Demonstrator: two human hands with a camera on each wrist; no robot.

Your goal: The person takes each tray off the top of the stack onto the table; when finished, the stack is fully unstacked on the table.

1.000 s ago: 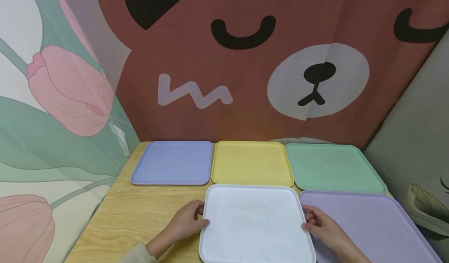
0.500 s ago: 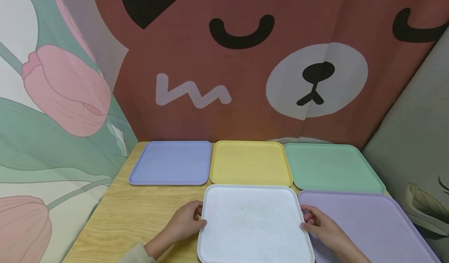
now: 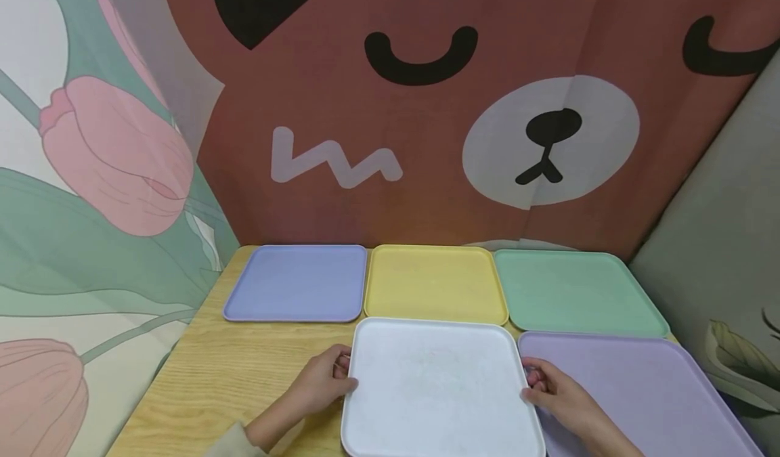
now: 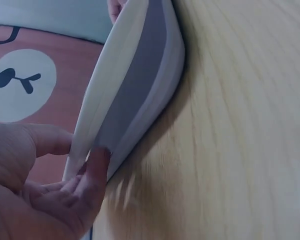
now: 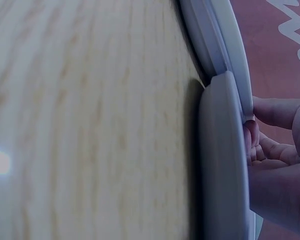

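Both hands hold a white rectangular tray (image 3: 441, 389) by its short sides. My left hand (image 3: 319, 379) pinches the left rim, thumb on top and fingers beneath, as the left wrist view also shows. At the opposite rim, my right hand (image 3: 563, 399) grips the same way, over the edge of a large purple tray (image 3: 646, 382). Under the white tray, a greyish-purple tray (image 4: 140, 70) shows in the left wrist view, with a gap between the two on that side. The head view hides this lower tray. In the right wrist view, the white tray's edge (image 5: 235, 40) overlaps the neighbouring tray.
Along the back of the wooden table (image 3: 244, 362) lie a blue-violet tray (image 3: 298, 283), a yellow tray (image 3: 435, 283) and a green tray (image 3: 581, 291) in a row. A bear-print curtain (image 3: 341, 206) hangs right behind them, with flower-print fabric (image 3: 122, 172) at the left.
The left side of the white tray has risen slightly, and my left hand has come up with it. My right hand has stayed nearly in place.
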